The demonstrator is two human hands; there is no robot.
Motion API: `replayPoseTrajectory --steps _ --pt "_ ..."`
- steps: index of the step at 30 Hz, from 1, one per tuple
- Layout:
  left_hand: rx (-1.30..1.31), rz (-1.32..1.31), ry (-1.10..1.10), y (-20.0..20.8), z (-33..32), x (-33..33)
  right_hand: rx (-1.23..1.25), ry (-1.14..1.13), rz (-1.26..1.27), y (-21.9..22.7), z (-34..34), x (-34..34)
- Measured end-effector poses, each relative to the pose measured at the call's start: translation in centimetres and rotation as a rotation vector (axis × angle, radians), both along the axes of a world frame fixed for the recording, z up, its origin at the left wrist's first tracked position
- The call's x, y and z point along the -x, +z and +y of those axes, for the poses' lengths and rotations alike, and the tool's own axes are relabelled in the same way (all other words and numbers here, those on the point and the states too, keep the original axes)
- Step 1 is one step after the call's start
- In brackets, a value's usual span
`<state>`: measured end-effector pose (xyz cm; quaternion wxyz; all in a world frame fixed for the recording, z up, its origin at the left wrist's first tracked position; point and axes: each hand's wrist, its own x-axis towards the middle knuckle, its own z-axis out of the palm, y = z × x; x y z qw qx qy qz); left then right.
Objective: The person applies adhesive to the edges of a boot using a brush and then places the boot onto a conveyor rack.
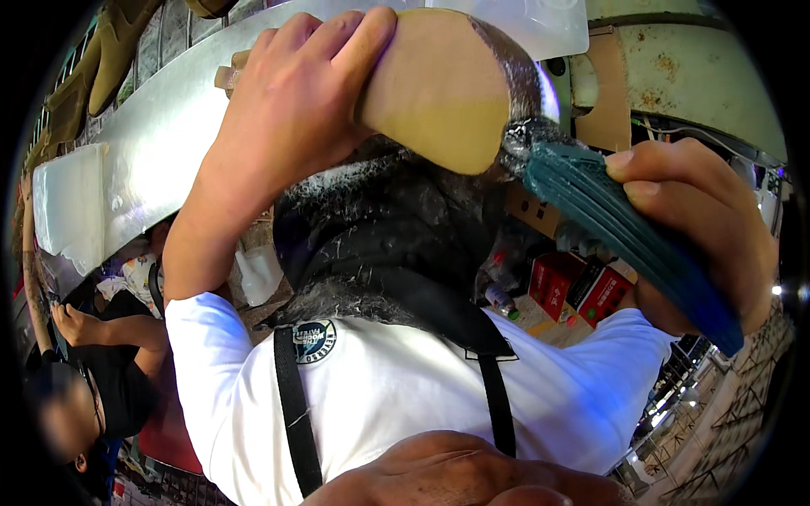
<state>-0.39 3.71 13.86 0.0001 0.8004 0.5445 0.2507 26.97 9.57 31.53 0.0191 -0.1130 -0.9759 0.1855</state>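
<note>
red boxes (582, 291), white container (260, 274), seated person (101, 363)

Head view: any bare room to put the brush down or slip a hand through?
Little. The long metal shelf shows a bare strip between the white block and the left hand. Elsewhere it is crowded: the tan sole, the teal brush in the right hand, the apron beneath.

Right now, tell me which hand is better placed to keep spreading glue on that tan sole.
Probably the right. The right hand grips the teal brush, whose bristle end touches the edge of the tan sole. The left hand is wrapped around the sole, holding it up.
</note>
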Motion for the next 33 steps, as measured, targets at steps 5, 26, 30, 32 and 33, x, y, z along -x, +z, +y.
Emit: replayPoseTrajectory --steps 5,26,30,32,33 --pt "0.180 0.076 0.003 2.1 1.3 0.7 -0.143 -0.080 0.071 -1.0 -0.9 0.0" --pt "0.372 -0.151 0.076 4.1 6.9 2.5 -0.431 -0.105 0.121 -6.5 2.4 0.4" --pt "0.381 -0.162 0.049 4.5 7.5 2.3 -0.353 -0.344 0.299 -9.3 0.2 2.5" --pt "0.372 -0.126 0.066 5.2 6.9 1.8 -0.378 -0.331 0.307 -9.6 0.5 2.6" --pt "0.388 -0.124 0.074 5.2 7.0 1.9 -0.412 -0.312 0.298 -9.6 0.8 2.6"
